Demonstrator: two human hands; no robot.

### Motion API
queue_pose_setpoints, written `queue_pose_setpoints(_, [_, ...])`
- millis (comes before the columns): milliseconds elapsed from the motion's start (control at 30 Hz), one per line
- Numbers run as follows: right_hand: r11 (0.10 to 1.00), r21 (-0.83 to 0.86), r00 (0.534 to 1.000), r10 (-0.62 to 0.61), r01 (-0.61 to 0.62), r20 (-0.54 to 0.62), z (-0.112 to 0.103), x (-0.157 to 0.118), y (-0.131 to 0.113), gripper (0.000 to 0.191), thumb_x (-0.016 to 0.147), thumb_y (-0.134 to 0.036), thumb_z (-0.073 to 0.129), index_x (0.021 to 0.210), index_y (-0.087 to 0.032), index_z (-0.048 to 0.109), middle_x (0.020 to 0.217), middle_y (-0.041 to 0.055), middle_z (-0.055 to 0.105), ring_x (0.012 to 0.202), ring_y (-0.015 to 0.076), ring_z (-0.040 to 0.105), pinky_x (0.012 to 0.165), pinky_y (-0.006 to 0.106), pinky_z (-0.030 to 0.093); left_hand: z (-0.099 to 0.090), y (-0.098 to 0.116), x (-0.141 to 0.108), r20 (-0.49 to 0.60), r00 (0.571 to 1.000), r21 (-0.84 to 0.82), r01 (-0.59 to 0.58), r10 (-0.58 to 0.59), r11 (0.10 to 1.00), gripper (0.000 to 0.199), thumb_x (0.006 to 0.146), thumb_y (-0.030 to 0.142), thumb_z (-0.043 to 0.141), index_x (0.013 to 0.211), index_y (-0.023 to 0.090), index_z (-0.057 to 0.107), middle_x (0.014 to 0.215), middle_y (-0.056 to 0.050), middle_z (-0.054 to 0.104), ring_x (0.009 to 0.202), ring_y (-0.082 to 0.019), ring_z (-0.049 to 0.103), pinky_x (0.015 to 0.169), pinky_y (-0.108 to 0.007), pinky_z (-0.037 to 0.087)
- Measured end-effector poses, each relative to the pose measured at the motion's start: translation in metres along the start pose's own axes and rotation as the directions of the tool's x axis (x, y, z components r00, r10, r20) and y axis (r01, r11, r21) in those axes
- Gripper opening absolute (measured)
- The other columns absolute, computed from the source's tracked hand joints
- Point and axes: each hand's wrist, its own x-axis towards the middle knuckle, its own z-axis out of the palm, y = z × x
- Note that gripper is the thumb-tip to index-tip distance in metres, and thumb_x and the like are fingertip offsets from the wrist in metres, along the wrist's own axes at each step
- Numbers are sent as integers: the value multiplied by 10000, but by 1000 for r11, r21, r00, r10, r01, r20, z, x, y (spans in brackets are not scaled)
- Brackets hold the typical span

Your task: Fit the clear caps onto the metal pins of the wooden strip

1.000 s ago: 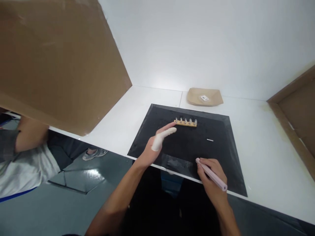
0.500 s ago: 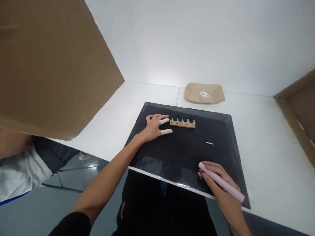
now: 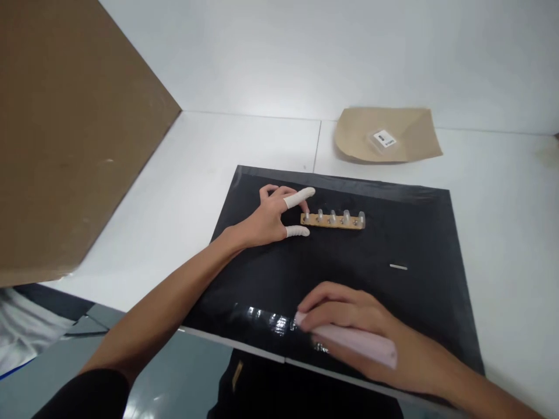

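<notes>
My left hand (image 3: 271,217) is spread over the black mat, with white finger cots on its thumb and index finger. It sits at the left end of a narrow yellowish strip (image 3: 333,223) that carries several small clear caps in a row. One bare fingertip reaches that end; whether it presses on it I cannot tell. Lower right, my right hand (image 3: 367,311) is closed round a pale pink stick-shaped tool (image 3: 356,343), blurred by motion, held low over the mat near its front edge. A short thin whitish rod (image 3: 398,266) lies on the mat, apart from both hands.
Under it all is the black mat (image 3: 262,279) on a white table (image 3: 148,233). Behind stands a brown paper tray (image 3: 414,137) holding a small clear labelled box (image 3: 383,140). A large brown board (image 3: 78,145) rises at left, with part of another person's clothing (image 3: 24,326) below it.
My right hand has moved left and inward with the pink tool. My left index finger has lifted over the strip's left end. The view has come closer.
</notes>
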Motion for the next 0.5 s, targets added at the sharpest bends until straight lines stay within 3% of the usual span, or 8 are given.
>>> queue_pose_setpoints(100, [988,150,972,-9,-27,235,10,35,-3,326,947,-54,669,1217,-225,731,1228,23,713,1066,95,728,1006,217,573,2,-2,-1,-21,1000,-12,-11,10,1000,907,877,377,837,1633,322,341,1225,-50,751,1257,-266,573,1209,-489,141])
queue_pose_setpoints(167, [934,356,941,-102,-21,323,25,50,4,267,892,-82,750,1151,-148,758,1200,63,722,1038,117,725,971,211,569,4,-2,-2,-46,998,-6,-37,37,999,889,886,356,831,1627,324,340,1193,-42,758,1238,-254,586,1202,-492,158])
queue_pose_setpoints(267, [831,556,918,-214,-8,333,49,59,24,228,878,-99,767,1103,-62,778,1121,108,738,1056,153,700,983,222,543,6,-1,-4,-95,993,7,-69,70,998,910,897,314,824,1639,321,296,1162,-40,766,1245,-248,600,1194,-499,173])
queue_pose_setpoints(400, [796,606,906,-267,14,329,61,54,44,260,921,-157,722,1143,-32,772,1190,145,700,1072,173,683,997,228,524,7,1,-6,-119,991,32,-54,58,998,967,903,321,822,1663,328,224,1199,-51,777,1290,-257,597,1197,-509,162])
queue_pose_setpoints(500, [807,591,890,-267,-3,369,55,51,47,295,927,-164,702,1189,-41,761,1234,142,675,1079,177,682,1001,229,515,5,2,-5,-127,988,69,-76,85,995,797,915,375,803,1597,342,392,1310,-77,745,1315,-269,596,1174,-501,210])
